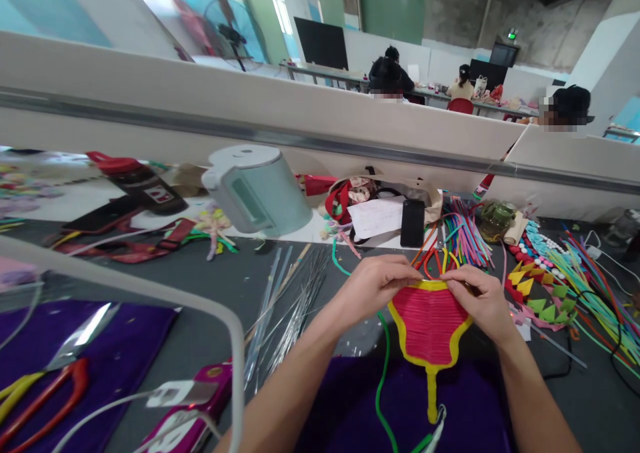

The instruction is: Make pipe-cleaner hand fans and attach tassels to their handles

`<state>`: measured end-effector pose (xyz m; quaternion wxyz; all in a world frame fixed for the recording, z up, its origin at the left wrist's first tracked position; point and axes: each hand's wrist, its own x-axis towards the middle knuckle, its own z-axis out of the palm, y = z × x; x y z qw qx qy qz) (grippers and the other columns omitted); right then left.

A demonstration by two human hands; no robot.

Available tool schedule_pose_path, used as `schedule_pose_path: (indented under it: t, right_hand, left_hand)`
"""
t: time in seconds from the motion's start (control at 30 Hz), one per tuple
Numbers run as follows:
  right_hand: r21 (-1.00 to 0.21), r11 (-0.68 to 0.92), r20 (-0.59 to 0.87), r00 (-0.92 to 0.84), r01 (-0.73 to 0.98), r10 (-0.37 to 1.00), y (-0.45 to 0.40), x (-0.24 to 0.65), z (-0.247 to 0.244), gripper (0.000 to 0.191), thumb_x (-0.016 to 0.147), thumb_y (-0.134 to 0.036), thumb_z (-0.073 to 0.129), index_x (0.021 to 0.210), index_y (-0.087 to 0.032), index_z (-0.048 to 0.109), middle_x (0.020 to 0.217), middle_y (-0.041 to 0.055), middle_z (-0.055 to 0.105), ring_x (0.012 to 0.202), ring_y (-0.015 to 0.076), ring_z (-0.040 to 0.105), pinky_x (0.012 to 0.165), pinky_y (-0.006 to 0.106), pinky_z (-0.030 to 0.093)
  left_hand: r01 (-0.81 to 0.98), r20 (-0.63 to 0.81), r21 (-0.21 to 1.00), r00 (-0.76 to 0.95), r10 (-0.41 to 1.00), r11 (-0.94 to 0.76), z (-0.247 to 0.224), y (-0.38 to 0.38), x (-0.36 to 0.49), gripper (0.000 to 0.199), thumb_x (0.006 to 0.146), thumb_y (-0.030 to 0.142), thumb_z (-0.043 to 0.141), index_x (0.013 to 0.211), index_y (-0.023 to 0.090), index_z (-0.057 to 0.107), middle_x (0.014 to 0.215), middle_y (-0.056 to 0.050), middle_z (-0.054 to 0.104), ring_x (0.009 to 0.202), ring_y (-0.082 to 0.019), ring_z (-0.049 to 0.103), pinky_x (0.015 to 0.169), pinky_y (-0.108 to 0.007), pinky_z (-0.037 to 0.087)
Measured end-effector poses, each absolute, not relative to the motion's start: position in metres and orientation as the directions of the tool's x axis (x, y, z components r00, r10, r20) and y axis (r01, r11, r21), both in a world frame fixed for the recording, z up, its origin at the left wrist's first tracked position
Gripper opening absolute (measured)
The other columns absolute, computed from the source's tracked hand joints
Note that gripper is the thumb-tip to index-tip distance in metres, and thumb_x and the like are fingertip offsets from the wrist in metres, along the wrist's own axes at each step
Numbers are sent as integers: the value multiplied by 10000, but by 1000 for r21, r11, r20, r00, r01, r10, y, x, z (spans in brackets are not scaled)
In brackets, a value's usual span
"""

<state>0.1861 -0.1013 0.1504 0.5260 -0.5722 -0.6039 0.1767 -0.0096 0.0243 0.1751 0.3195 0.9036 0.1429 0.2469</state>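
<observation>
Between my two hands is a pink craft piece [431,323] made of rows of fuzzy stems, edged in yellow, with a yellow stalk pointing down toward me. My left hand [383,281] pinches its top edge near the left corner. At the right corner, my right hand [477,296] grips the same edge with thumb and fingers. A green pipe cleaner [384,366] curves down just left of the piece. Beneath lies a dark purple cloth [345,400]. Scissors with orange and yellow handles [434,261] lie just beyond my fingers.
Bundles of coloured pipe cleaners [465,236] and a black phone [413,223] lie behind my hands. Left are a pale kettle [260,190], a dark bottle [145,183], metal wires [305,306], large scissors [60,373] and a power strip [193,406]. A white partition [320,123] runs behind; people sit beyond.
</observation>
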Motion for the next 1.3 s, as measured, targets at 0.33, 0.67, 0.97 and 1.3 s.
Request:
schedule_pose_path:
  t: [0.33,0.67,0.97,1.3]
  right_hand:
    - [-667,273,465,101,694,880,-118,184,171,199,882,-125,548,913,-202,729,788,30,660,673,137,601,610,241,456]
    - [-626,322,513,64,710,856,-123,187,168,195,888,-134,544,929,-211,718,885,57,686,767,158,646,669,258,492]
    - [-635,316,539,111,705,835,-123,183,170,155,859,-123,555,862,-211,681,843,43,680,799,178,643,722,295,501]
    - [-633,317,558,131,707,820,-124,183,166,134,877,-145,560,858,-223,668,809,42,685,781,189,630,719,330,500]
  left_hand:
    - [29,306,780,854,421,-626,182,20,-3,216,876,162,544,922,179,755,825,-50,703,748,-141,638,668,-230,467]
    - [51,232,880,821,521,-472,188,11,-1,152,829,181,588,813,162,738,789,-30,716,717,-130,624,679,-227,477]
    - [46,217,898,820,530,-438,189,4,0,155,831,215,596,825,167,744,792,-34,717,713,-134,625,651,-227,474]
    - [85,179,915,793,583,-396,188,0,1,144,815,237,619,784,164,739,743,-25,694,661,-123,589,593,-215,438]
